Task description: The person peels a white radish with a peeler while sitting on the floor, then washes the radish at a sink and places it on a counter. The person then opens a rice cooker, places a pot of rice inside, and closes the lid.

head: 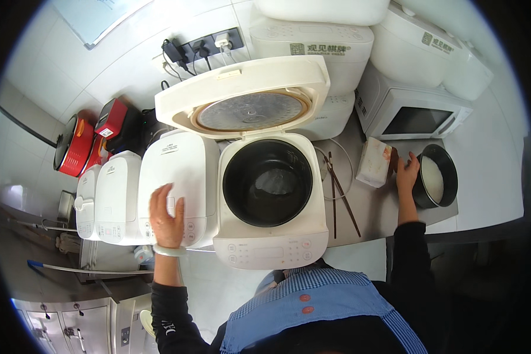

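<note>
An open rice cooker (pixel 271 248) stands before me with its lid (pixel 248 75) raised. Its dark inner pot (pixel 243 194) holds a small, pale, clear-looking patch at the bottom, perhaps water. Over the front of a closed white rice cooker (pixel 181 163), left of the open one, is my left hand (pixel 166 217), fingers apart and holding nothing; contact with the lid is unclear. My right hand (pixel 408 175) is at the left rim of a black inner pot (pixel 449 177) with white rice (pixel 432 179) in it. Whether those fingers grip the rim cannot be told.
Dark chopsticks (pixel 335 199) and a white cable lie on the steel counter (pixel 367 217). A tissue box (pixel 374 163) is near my right hand, a microwave (pixel 420 115) behind. Smaller rice cookers (pixel 117 199) and red pots (pixel 73 148) stand left. Plugs fill a wall socket strip (pixel 210 44).
</note>
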### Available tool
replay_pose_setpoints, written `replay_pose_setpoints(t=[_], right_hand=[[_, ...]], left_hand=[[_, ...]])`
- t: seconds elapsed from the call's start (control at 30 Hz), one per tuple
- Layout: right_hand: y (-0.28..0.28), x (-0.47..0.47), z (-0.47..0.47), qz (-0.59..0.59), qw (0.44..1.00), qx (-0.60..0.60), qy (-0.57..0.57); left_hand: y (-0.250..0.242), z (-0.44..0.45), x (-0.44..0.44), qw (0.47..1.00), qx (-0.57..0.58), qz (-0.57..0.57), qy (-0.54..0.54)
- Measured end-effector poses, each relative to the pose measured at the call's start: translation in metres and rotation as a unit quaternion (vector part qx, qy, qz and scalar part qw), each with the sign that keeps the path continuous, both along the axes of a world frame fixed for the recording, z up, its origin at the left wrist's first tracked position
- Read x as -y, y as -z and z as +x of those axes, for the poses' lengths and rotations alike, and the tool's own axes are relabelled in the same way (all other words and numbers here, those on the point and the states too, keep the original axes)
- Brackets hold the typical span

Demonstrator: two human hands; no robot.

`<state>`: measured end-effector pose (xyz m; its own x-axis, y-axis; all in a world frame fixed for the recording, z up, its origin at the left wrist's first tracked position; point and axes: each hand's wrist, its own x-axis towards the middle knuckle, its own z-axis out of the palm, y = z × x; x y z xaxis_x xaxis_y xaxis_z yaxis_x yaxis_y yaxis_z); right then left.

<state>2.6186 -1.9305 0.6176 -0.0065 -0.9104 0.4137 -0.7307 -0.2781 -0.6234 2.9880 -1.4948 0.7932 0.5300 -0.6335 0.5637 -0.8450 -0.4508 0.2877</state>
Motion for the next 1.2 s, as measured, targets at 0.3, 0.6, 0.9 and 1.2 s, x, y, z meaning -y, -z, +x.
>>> replay_pose_setpoints(t=[0.3, 0.6, 0.9, 1.2], right_hand=[[-0.111, -0.123, 0.123, 0.138, 0.861, 0.114, -0.476], [-0.139, -0.126, 0.197, 0.139, 0.855, -0.251, -0.432], [-0.141, -0.123, 0.199, 0.169, 0.896, -0.123, -0.391], [-0.218, -0.127, 0.149, 0.140, 0.916, -0.028, -0.376]], left_hand=[[0.020, -0.038, 0.051, 0.684, -0.724, -0.040, 0.083], [0.010, -0.039, 0.048, 0.602, -0.794, -0.079, 0.016], [-0.015, -0.040, 0.038, 0.528, -0.821, -0.175, 0.130], [-0.075, -0.062, 0.027, 0.540, -0.799, -0.134, 0.229]])
